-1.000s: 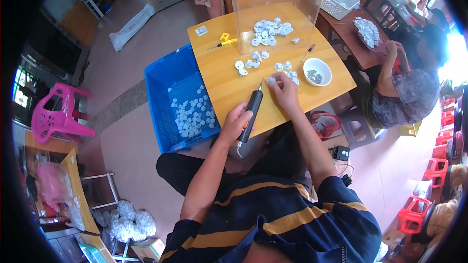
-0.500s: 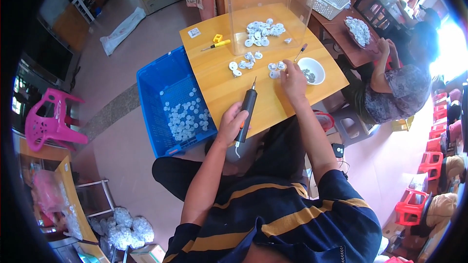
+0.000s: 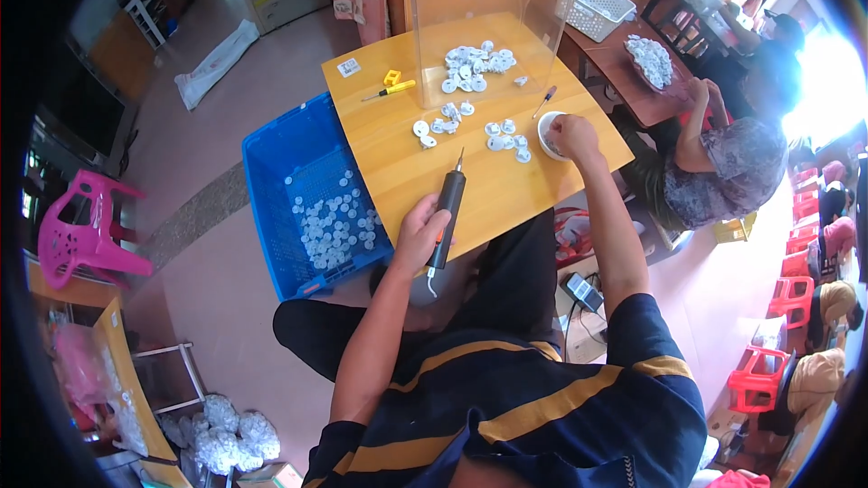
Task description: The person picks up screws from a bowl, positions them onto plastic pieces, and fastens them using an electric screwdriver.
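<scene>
My left hand is wrapped round a black electric screwdriver, its bit pointing up and away over the table's near part. Over at the right, my right hand reaches into a white bowl with bent fingers. The hand covers most of the bowl's inside, so whatever its fingertips pinch is hidden. Just left of the bowl lie several round white plastic parts. A second cluster of white parts lies farther left, beyond the screwdriver's tip. A small screwdriver rests behind the bowl.
A clear plastic bin tipped on its side holds more white parts on the wooden table. Near it lie a yellow screwdriver and a yellow block. Left stands a blue crate with white parts. A co-worker sits at right.
My right hand has moved right from the white parts into the bowl, leaving more parts in view there. My left hand still holds the electric screwdriver. The whole view has shifted slightly.
</scene>
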A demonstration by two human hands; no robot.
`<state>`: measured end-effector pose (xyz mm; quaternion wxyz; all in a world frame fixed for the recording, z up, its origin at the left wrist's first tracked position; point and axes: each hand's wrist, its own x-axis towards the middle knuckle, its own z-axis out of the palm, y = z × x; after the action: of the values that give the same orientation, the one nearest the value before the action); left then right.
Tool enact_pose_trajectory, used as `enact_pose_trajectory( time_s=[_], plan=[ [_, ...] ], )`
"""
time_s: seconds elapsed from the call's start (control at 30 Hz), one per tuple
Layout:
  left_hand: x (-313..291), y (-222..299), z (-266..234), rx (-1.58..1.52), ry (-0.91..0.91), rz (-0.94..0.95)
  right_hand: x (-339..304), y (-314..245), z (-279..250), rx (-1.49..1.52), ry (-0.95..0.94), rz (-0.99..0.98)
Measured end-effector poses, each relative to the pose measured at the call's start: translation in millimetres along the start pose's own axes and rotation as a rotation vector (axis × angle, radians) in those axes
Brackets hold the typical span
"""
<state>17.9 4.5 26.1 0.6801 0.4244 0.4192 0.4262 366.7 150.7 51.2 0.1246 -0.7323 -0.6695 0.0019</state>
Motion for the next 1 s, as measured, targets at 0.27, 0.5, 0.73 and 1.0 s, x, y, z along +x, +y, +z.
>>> enact_pose_trajectory(
  time_s=[0.27,0.5,0.73,1.0],
  plan=[
    [2.0,-4.7,1.1,-0.013,0.007,0.014,9.0,7.8,25.4,-0.014,-0.064,0.070],
    [1.0,-1.6,1.0,0.030,0.011,0.013,9.8,9.9,24.9,-0.032,-0.055,0.010],
    [3.9,-9.0,-2.8,0.050,-0.011,0.047,5.9,11.6,11.9,0.158,0.079,0.022],
    [0.7,-6.4,-3.4,0.069,0.008,0.041,-15.9,-17.9,-15.6,0.919,0.218,0.128]
  ],
)
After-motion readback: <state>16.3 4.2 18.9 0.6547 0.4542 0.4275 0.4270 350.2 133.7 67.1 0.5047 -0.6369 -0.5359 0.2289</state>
